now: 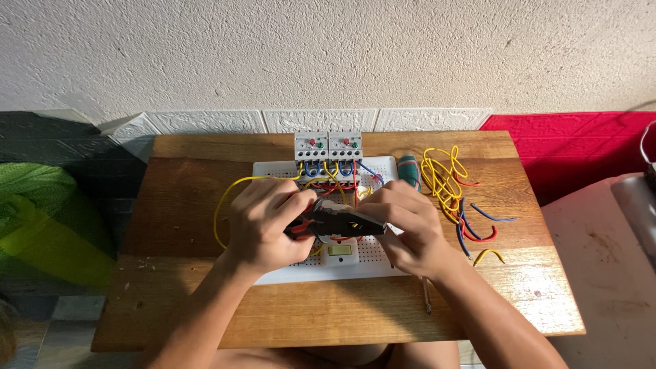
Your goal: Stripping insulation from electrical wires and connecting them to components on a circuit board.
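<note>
Two bare forearms reach in from the bottom edge over a small wooden table [205, 301]. Just beyond the near edge of the table, a thin screwdriver [426, 297] lies on the wood, its upper part hidden under the right wrist. The left hand [263, 225] is curled closed around the red handles of a wire stripper [335, 222], and the right hand [406, 229] is pinched shut at the tool's dark head, fingers bent down over it; whether a wire sits in the tool cannot be told. Both hands hover over a white perforated board [372, 256], with a small white switch [339, 251] just below the tool. Farther back, two grey relay modules [328, 145] stand side by side at the board's far edge, blue and yellow wires looping under them. To the right lie a teal-handled tool [409, 171] and a loose tangle of yellow, red and blue wires [447, 184]. A white textured wall [328, 55] rises behind.
</note>
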